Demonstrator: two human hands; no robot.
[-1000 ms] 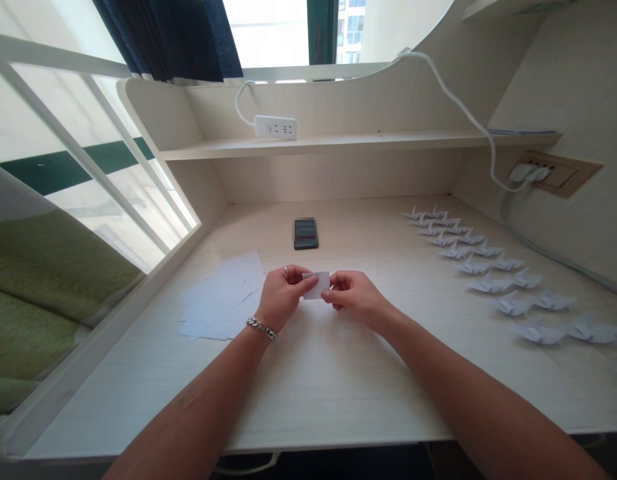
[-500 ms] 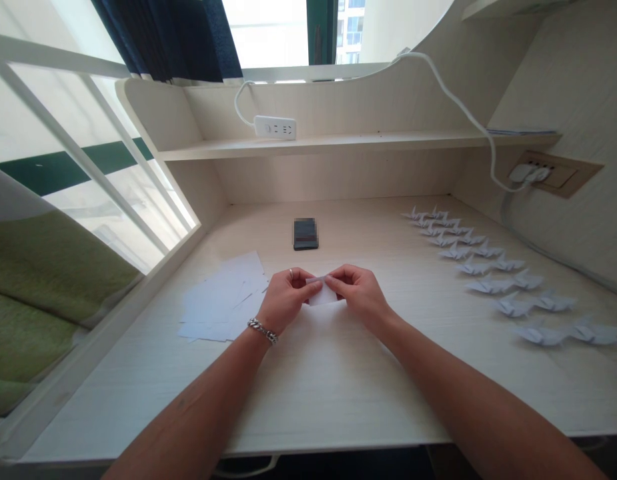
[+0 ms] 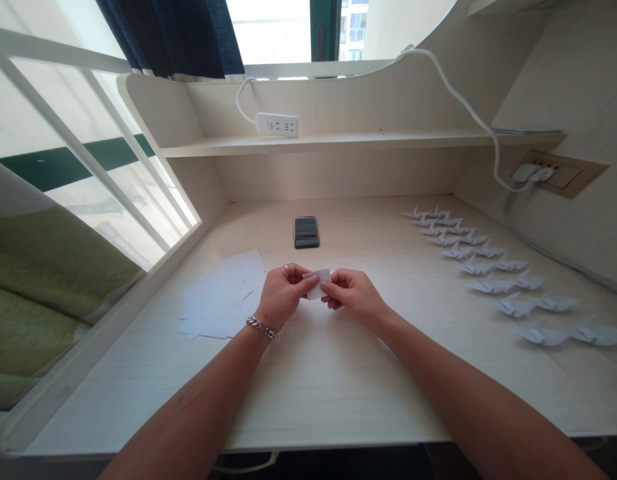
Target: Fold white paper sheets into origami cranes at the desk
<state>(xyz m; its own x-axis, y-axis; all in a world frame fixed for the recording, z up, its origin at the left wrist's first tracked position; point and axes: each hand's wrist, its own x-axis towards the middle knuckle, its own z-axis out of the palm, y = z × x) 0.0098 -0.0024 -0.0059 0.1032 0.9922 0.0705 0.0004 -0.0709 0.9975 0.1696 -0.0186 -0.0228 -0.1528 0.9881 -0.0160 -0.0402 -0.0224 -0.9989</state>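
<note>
Paper fold held at centre frame: a small white folded paper piece (image 3: 318, 283) is pinched between both hands, just above the pale wood-grain table (image 3: 338, 380). The left hand (image 3: 283, 297), with a silver chain bracelet (image 3: 261, 327) at the wrist, closes its grip on the piece's left edge with thumb and forefinger. The right hand (image 3: 353, 298) closes its grip on the right edge in the same way. The piece appears very light and thin, limp in single layers, stiffer along creases, and easy to crumple or tear. It is best taken at edges or corners with the fingertips. A fanned stack of flat white sheets (image 3: 221, 297) lies left of centre, a dark rectangular phone (image 3: 307, 232) lies above centre, and rows of folded white paper cranes (image 3: 488, 270) run down the right side.
</note>
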